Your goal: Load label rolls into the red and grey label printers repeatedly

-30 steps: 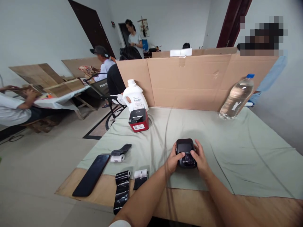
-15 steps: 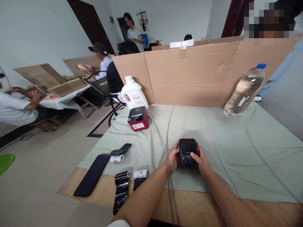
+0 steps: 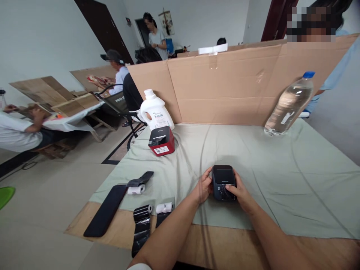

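Black plastic label printer, boxy with rounded corners, sits on wrinkled grey-green cloth near the wooden table's front edge. Left hand cups its side; right hand wraps it, thumb on top. Cardboard partition behind.

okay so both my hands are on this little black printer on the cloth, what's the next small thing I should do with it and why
Probably lift the lid of the black printer. Your left hand braces its side while your right hand lies over its front with the thumb on top, and the lid looks closed. The small paper rolls lie loose by the table edge, apart from it.
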`<state>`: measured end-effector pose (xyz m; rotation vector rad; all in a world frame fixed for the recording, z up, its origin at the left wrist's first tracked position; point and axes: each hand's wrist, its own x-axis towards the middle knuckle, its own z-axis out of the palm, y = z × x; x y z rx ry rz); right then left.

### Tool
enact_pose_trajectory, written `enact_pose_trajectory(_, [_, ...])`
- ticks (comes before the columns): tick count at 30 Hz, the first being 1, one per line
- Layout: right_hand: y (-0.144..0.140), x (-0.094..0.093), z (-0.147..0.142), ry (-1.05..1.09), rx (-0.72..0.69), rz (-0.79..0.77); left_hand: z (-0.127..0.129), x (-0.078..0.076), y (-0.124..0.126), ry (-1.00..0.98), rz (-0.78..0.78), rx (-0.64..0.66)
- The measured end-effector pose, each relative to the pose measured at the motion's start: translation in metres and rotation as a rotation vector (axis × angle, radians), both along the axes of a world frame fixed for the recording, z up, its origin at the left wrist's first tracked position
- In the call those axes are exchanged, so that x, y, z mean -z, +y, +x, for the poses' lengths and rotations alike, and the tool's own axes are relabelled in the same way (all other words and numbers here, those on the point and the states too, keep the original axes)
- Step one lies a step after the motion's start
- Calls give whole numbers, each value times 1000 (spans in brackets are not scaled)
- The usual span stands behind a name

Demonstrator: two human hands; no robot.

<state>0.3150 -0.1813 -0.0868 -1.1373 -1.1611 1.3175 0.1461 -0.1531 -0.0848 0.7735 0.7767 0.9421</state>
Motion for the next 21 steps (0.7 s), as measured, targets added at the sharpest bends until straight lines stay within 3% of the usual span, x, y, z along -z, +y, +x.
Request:
enact_pose_trajectory(9, [1, -19, 15, 83, -39, -15, 1, 1, -3, 49, 3, -28])
enact_pose_trajectory(17, [6, -17, 19, -212, 293, 101, 1, -20, -14, 40, -6, 87])
enact_pose_trajectory(19, [5, -15, 18, -301, 319, 105, 1, -21, -16, 123, 10, 99])
enact_pose_trajectory(21, [4, -14, 16, -378, 316, 124, 0, -21, -15, 272, 128, 68])
